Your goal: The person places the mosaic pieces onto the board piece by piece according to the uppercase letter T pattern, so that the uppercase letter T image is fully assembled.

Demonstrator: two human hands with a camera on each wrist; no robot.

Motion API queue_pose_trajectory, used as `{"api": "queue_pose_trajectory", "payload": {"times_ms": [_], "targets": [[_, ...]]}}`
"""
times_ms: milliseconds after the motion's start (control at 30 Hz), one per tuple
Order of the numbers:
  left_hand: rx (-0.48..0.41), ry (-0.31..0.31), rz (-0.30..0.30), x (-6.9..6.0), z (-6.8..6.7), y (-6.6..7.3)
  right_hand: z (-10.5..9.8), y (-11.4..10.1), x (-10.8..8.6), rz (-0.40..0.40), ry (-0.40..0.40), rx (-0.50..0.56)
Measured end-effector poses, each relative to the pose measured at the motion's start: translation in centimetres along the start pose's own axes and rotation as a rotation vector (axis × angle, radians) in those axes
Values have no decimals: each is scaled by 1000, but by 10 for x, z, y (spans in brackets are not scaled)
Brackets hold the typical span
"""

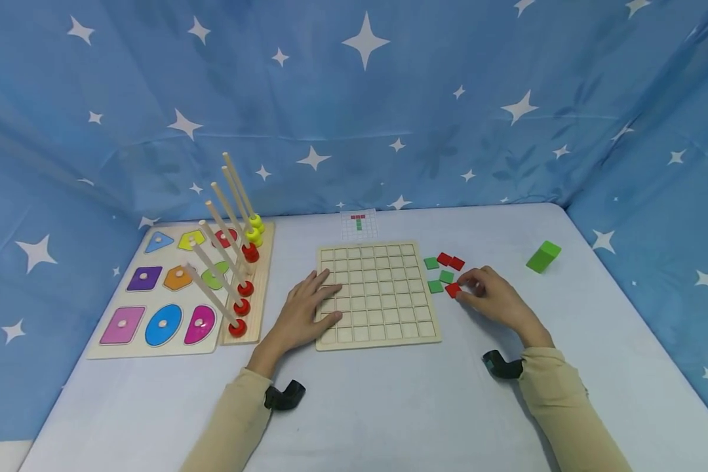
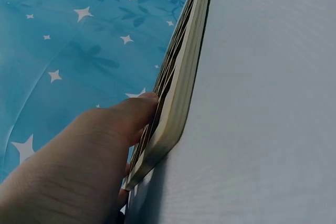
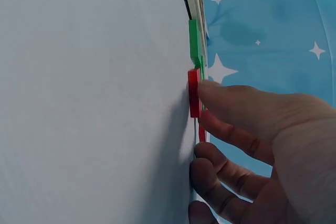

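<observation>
A wooden grid board (image 1: 379, 342) with unfilled squares lies flat on the table. My left hand (image 1: 303, 313) rests across its left edge, fingers spread; in the left wrist view the thumb of this hand (image 2: 79, 150) lies on the rim of the board (image 2: 184, 87). Right of the board, my right hand (image 1: 495, 300) pinches a red tile (image 1: 453, 290) between thumb and fingertips. The right wrist view has the hand (image 3: 283, 140) at the red tile (image 3: 193, 93), beside a green tile (image 3: 195, 43). Other red tiles (image 1: 444, 259) and green tiles (image 1: 431, 263) lie close by.
Behind the board lies a pattern card (image 1: 358, 225) with red and green squares. At the left are a shape puzzle (image 1: 153, 351) and a rack of slanted pegs (image 1: 265, 275) with red and yellow rings. A green block (image 1: 543, 257) stands at the right.
</observation>
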State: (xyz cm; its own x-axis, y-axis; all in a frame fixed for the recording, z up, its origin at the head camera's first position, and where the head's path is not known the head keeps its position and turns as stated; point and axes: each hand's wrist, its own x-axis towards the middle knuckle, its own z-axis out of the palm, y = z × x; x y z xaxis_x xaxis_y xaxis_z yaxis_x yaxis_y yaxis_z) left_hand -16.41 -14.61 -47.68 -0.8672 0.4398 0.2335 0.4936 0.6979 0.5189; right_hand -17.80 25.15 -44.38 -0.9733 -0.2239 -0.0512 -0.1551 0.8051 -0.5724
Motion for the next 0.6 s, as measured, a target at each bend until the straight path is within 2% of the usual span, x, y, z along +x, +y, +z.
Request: {"api": "queue_pose_trajectory", "payload": {"times_ms": [333,467,600], "targets": [[-2,8,9,2,0,0,0,-5,3,7,18,-38],[-1,10,3,1,0,-2,1,-5,3,6,19,-5],[-4,8,2,1,0,-2,2,-4,5,11,17,72]]}}
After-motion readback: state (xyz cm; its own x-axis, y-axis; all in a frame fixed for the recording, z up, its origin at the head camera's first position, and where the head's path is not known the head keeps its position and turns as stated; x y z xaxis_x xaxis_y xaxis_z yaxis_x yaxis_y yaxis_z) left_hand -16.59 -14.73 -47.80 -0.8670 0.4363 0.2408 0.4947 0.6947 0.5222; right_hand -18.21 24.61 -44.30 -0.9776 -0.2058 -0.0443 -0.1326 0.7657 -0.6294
